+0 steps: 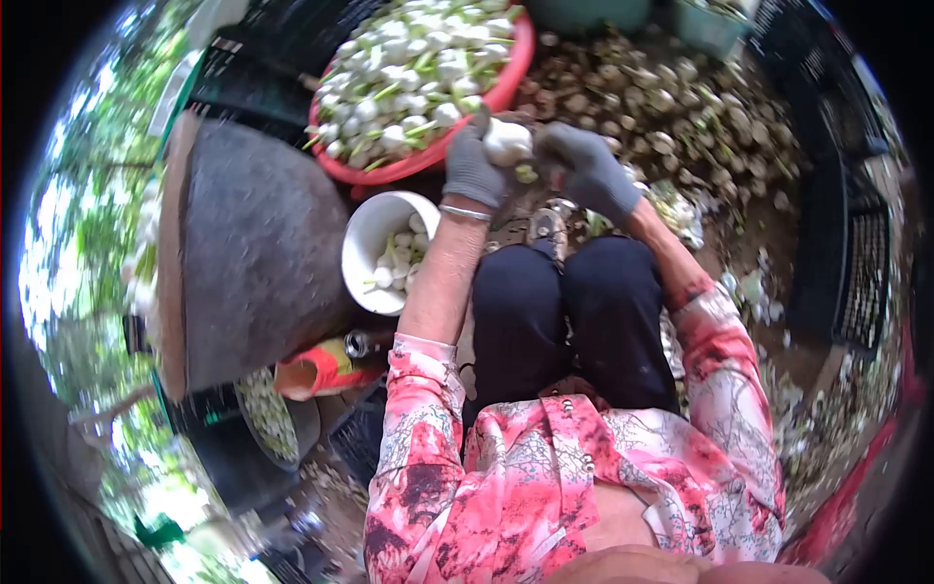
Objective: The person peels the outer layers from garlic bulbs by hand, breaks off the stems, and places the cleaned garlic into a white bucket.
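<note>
My left hand (pixel 477 167), in a grey glove, grips a white garlic bulb (pixel 507 143) above my knees. Close to the bulb's right side is my right hand (pixel 590 173), also gloved in grey. Its fingers are curled, and what they may hold is hidden. A small greenish piece (pixel 526 173) shows just below the bulb. Behind my left hand stands a red tub (pixel 525 49) heaped with peeled white bulbs (pixel 409 73) that have green stems. A white bucket (pixel 357 238) beside my left forearm has several bulbs at its bottom.
Brownish bulbs (pixel 671 107) lie piled on the ground at the far right. A large dark pot (pixel 258 243) stands on the left. Dark crates (pixel 861 263) line the right edge. Below the bucket is a red and yellow bag (pixel 326 372). Peelings (pixel 764 292) litter the ground.
</note>
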The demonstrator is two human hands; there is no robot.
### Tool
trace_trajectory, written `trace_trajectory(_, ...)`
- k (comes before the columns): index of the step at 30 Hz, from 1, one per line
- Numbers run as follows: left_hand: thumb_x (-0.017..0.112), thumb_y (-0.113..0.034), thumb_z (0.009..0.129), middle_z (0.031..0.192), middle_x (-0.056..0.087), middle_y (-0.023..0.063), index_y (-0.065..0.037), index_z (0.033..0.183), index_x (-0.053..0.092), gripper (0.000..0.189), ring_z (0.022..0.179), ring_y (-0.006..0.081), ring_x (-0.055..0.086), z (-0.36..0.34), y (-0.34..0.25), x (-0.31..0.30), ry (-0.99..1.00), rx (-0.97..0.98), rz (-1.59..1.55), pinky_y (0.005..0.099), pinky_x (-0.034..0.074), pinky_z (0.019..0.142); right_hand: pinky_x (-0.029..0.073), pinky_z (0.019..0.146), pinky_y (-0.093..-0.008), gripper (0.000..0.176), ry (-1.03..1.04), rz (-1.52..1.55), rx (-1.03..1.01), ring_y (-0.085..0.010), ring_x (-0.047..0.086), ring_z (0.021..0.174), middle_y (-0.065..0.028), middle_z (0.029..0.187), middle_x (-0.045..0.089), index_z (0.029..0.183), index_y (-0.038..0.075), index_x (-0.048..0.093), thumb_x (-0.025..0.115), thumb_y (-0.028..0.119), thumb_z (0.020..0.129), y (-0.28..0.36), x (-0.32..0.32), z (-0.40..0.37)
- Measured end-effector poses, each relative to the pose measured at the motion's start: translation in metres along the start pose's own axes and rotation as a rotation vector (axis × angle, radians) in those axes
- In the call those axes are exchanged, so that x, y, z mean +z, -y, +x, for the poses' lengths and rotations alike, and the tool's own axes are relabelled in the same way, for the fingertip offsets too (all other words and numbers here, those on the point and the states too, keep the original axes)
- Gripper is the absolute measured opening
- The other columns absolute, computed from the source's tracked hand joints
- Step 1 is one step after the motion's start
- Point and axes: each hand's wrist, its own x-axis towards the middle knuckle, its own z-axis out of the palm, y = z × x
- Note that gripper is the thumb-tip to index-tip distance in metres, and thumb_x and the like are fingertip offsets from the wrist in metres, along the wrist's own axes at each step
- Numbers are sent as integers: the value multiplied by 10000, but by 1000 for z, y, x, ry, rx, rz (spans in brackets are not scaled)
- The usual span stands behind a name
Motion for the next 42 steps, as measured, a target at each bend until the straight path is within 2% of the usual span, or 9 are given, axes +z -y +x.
trace_trajectory(15, 466, -219, 942, 941, 625, 107, -15, 1012, 552, 233, 846, 217, 633, -59, -61, -40, -194, 837, 893, 338, 543, 726, 471, 725, -245, 438, 76, 42, -86, -119, 568, 865, -89, 1014, 602, 1218, 33, 511, 621, -17, 797, 29, 52, 84)
trace_trajectory(19, 443, -279, 938, 845, 617, 79, -66, 932, 583, 254, 739, 185, 625, -17, -54, -17, -1, 393, -465, 316, 525, 638, 405, 555, -202, 167, 35, 139, 58, -60, 496, 632, -14, 700, 568, 904, -26, 569, 485, -108, 785, 53, 52, 81)
trace_trajectory(23, 474, -198, 916, 645, 582, 37, -67, 762, 606, 242, 577, 133, 584, -90, -95, -34, -707, 1258, 1294, 300, 491, 521, 414, 518, -214, 204, 413, 33, -231, -116, 518, 585, -58, 752, 579, 839, -12, 601, 475, -136, 736, 91, 40, 44)
trace_trajectory(24, 489, -231, 913, 633, 569, 45, -61, 741, 590, 261, 578, 140, 574, -111, -117, -48, -812, 885, 717, 321, 466, 505, 425, 527, -218, 252, 426, 55, -89, -131, 531, 596, -68, 784, 587, 852, -16, 610, 459, -154, 704, 76, 28, 34)
trace_trajectory(26, 550, -183, 843, 684, 583, 78, -60, 741, 583, 163, 626, 222, 590, -204, -181, -76, -1039, 1261, 2334, 367, 455, 542, 452, 611, -212, 424, 162, -90, 72, -152, 582, 714, -76, 832, 602, 924, -22, 628, 376, -173, 619, 9, -15, 20)
trace_trajectory(32, 530, -557, 807, 1041, 594, 239, 53, 1078, 580, 670, 974, 327, 547, -408, -426, -180, -2281, 914, 1898, 387, 438, 850, 479, 789, -380, 321, -85, -996, 737, -341, 603, 919, -188, 987, 624, 1044, 89, 647, 527, 40, 750, -126, -122, -163)
trace_trajectory(34, 486, -608, 829, 1248, 522, 224, 32, 1226, 511, 755, 1175, 325, 447, -456, -532, -292, -2002, 290, 1747, 395, 361, 984, 476, 774, -391, 271, 7, -956, 858, -375, 592, 886, -217, 940, 610, 1010, 82, 645, 589, 126, 748, -139, -114, -227)
trace_trajectory(38, 403, -607, 888, 1309, 491, 101, -19, 1319, 440, 729, 1205, 219, 430, -410, -491, -311, -1178, 535, 1135, 353, 299, 1028, 467, 807, -413, 313, 132, -699, 978, -393, 584, 921, -242, 945, 612, 1033, 75, 633, 633, 194, 744, -139, -71, -275)
trace_trajectory(42, 404, -259, 939, 1077, 620, 141, -36, 1148, 582, 353, 911, 265, 617, -417, -476, -273, -2047, 753, 2084, 328, 478, 798, 459, 837, -408, 371, 21, -460, 937, -382, 572, 984, -224, 993, 607, 1087, 67, 611, 662, 197, 743, -161, -45, -224)
